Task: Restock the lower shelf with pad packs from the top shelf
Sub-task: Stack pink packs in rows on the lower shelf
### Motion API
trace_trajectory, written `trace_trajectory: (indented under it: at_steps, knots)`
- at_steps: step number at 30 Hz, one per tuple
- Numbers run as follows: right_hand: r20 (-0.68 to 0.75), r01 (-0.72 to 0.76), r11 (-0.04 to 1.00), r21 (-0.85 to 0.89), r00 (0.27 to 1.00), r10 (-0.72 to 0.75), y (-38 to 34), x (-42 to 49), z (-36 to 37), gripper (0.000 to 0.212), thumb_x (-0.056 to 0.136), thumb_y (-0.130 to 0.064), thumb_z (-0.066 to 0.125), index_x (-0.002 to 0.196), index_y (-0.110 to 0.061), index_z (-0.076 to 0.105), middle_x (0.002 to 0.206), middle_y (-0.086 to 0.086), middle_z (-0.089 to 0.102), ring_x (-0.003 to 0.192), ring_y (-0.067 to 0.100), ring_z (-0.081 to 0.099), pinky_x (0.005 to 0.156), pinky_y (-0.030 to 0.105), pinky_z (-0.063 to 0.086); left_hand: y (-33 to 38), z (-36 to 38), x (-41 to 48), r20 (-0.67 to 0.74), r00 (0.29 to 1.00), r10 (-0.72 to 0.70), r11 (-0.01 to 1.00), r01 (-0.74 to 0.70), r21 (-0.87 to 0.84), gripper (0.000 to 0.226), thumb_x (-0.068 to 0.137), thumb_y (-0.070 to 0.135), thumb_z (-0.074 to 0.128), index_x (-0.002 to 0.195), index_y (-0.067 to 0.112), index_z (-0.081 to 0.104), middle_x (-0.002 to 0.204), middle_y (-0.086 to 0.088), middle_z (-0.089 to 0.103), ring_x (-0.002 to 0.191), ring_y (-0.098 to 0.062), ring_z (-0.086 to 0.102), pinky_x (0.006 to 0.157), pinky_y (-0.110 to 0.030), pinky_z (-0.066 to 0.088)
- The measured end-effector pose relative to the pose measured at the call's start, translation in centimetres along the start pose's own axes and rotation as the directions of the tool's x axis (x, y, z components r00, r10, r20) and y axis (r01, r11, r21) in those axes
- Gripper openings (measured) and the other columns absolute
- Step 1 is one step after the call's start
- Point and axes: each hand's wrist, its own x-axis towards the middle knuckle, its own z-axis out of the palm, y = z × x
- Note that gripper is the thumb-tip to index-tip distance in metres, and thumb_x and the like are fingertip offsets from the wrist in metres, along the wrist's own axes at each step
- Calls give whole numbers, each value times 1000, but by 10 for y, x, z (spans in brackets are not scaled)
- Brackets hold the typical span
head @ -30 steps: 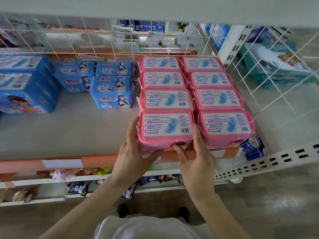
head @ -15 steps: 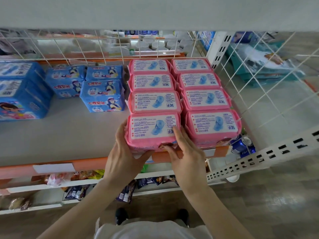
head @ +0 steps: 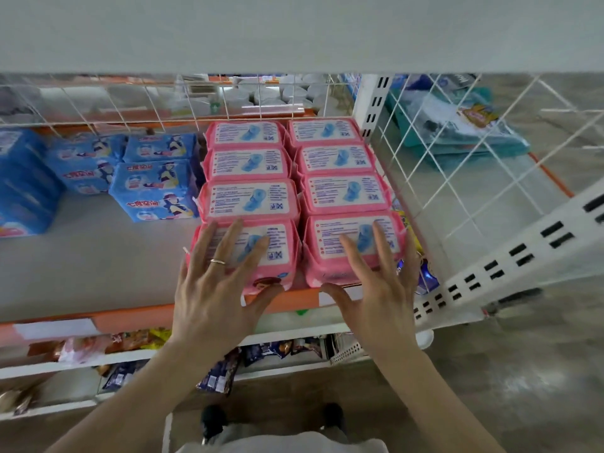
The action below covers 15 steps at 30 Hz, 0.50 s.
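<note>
Several blue plastic-wrapped packs (head: 153, 191) sit at the left of the grey metal shelf (head: 98, 263), with bare room beside them. The left hand (head: 215, 289) lies spread, fingers straight, on the front-left pink plastic pad pack (head: 277, 237), gripping nothing. The right hand (head: 376, 289) is spread likewise over the front-right pink plastic pad pack (head: 327, 243). With two pink columns full to the orange front lip (head: 287, 300), this spot looks restocked. A white wire mesh panel (head: 457, 178) hems the right.

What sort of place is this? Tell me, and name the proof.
Most likely a shop aisle: rows of pink pad packs and blue packs on a wire-backed shelf, snack packets below.
</note>
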Motion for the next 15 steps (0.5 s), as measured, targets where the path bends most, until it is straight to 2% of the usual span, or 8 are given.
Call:
trace_trajectory:
  at_steps: [4, 9, 13, 15]
  knots:
    - [-81, 7, 993, 116, 997, 3, 5, 3, 13, 64, 80, -42, 81, 138, -24, 59, 153, 12, 42, 145, 47, 19, 117, 57, 25, 0, 8, 2, -54, 999, -5, 999, 7, 35, 63, 88, 62, 53, 142, 30, 53, 155, -7, 43, 148, -39, 27, 100, -66, 45]
    - [-55, 31, 993, 118, 998, -25, 9, 4, 12, 65, 85, -49, 72, 144, -31, 50, 156, 8, 37, 147, 44, 16, 112, 65, 29, -1, 9, 0, -84, 996, -7, 999, 11, 48, 64, 88, 62, 55, 142, 28, 56, 154, -5, 44, 147, -37, 30, 98, -65, 48]
    - [46, 33, 999, 40, 998, -34, 11, 2, 6, 84, 77, -54, 77, 149, -31, 41, 162, 12, 23, 149, 45, 7, 113, 70, 19, 0, 2, 0, -50, 998, -25, 999, 28, 46, 71, 85, 65, 55, 144, 25, 53, 158, -3, 40, 149, -33, 28, 102, -69, 41]
    - [68, 49, 998, 35, 996, -51, 13, 5, 1, 85, 76, -59, 76, 149, -30, 42, 162, 14, 21, 149, 46, 6, 111, 73, 20, 0, -1, -2, -45, 999, -24, 998, 27, 62, 72, 85, 66, 54, 143, 23, 54, 159, -3, 37, 149, -32, 29, 103, -70, 38]
